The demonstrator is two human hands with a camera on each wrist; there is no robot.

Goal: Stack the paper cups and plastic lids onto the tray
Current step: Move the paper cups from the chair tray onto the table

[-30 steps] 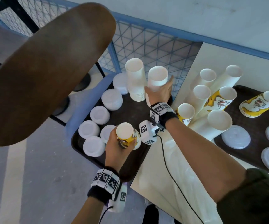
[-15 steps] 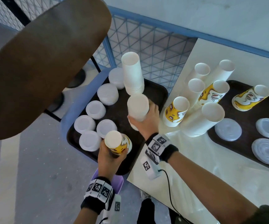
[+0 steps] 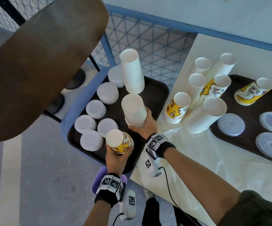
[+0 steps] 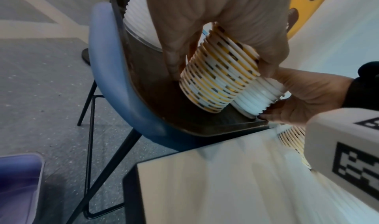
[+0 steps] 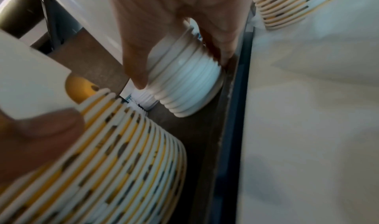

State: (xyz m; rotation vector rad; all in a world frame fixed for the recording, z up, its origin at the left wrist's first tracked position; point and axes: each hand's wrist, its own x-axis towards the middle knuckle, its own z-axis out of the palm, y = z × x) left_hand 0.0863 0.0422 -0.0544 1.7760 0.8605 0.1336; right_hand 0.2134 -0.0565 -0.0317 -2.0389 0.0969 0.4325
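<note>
My matt paper cup stacks [image 3: 134, 110] show ribbed rolled rims; the dark plastic tray [image 3: 155, 93] looks finely textured, the counter [image 3: 197, 160] glossy.

Black wristbands [image 3: 106, 195] with checkered markers

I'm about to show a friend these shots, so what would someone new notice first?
Probably the two hands over the dark tray on the blue chair: the left hand grips a yellow printed cup stack, the right hand a white cup stack. Next, the white lid piles at the tray's left. Then the big brown tabletop filling the upper left.
</note>
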